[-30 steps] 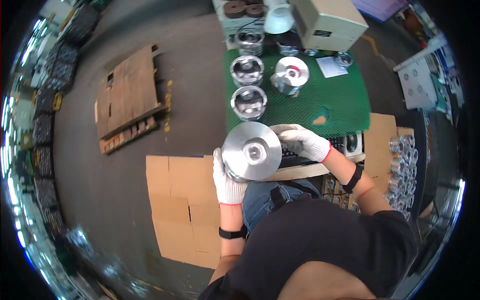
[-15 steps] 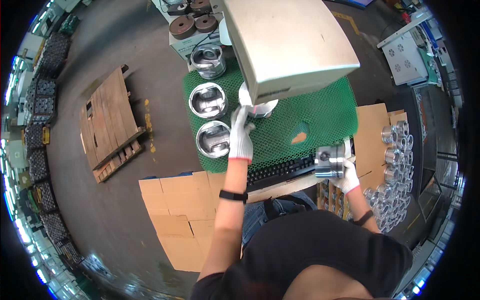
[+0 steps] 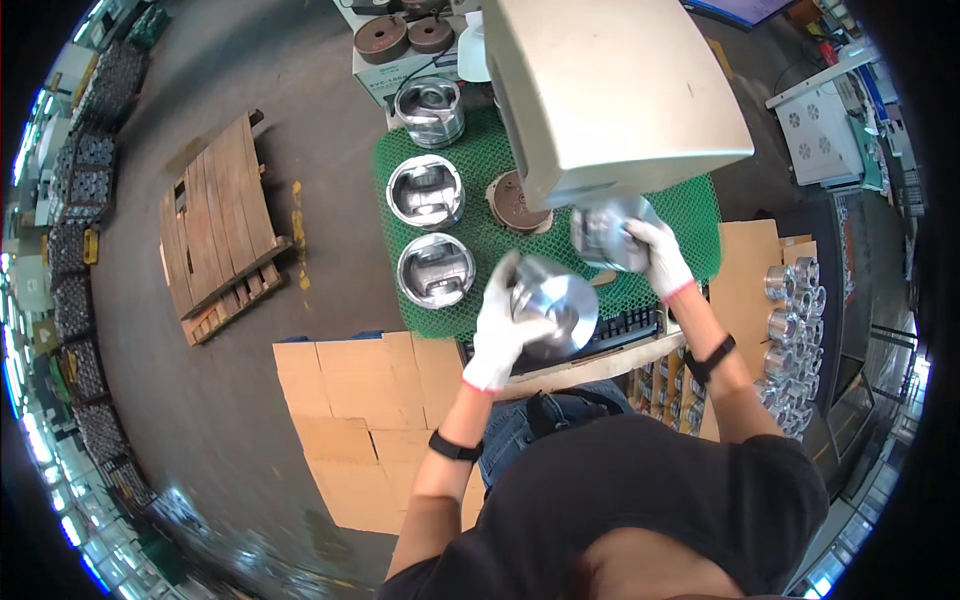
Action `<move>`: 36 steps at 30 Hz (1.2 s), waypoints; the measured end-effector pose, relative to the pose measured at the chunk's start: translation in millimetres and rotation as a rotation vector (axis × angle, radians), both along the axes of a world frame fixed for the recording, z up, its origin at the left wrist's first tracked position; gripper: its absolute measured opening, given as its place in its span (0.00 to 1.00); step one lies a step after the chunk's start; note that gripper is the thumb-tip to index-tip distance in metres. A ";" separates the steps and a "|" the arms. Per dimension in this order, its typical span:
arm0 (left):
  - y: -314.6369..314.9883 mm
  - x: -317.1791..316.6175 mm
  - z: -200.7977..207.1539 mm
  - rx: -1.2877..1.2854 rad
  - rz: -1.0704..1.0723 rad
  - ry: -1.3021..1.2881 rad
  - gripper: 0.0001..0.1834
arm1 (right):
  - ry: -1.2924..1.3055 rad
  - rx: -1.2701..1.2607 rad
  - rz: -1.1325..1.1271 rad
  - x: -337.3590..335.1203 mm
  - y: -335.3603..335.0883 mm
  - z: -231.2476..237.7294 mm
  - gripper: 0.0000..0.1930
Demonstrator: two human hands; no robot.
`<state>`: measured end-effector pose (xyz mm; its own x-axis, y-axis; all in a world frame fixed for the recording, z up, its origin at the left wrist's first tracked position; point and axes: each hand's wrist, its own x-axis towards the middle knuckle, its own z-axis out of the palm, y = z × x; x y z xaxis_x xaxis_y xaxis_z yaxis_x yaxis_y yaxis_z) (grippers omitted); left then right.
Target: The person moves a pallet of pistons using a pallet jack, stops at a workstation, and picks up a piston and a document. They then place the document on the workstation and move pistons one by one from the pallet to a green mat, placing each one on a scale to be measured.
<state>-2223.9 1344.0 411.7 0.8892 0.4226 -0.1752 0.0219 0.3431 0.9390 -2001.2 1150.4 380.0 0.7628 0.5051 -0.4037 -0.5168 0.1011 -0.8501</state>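
Observation:
My left hand, in a white glove, grips a shiny metal piston above the front edge of the green mesh mat. That piston is tilted and smeared by motion. Under the corner of the cream machine housing, my gloved right hand holds a second piston by its right side, also blurred. A brown round disc lies on the mat beyond my left hand. Along the mat's left side stand several pistons: a near one, a middle one and a far one.
A black keyboard lies along the mat's front edge. Many pistons stand at the right beside cardboard. Brown wheels sit on a box at the back. A wooden pallet rests on the floor, left.
My left hand has lifted a piston from beside the housing and brought it nearer, uncovering the brown disc. My right hand has carried its piston from the right front inward over the mat.

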 end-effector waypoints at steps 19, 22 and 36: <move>-11.4 -286.7 -102.3 -0.359 0.815 0.405 0.54 | -0.824 -0.515 0.336 47.3 151.5 27.1 0.24; -16.3 -315.0 -123.5 -0.402 0.812 0.303 0.53 | -1.412 -0.958 0.511 16.8 164.1 76.2 0.38; -11.3 -243.4 -40.9 -0.475 0.650 0.163 0.25 | -1.875 -0.917 0.124 -61.3 157.8 76.2 0.38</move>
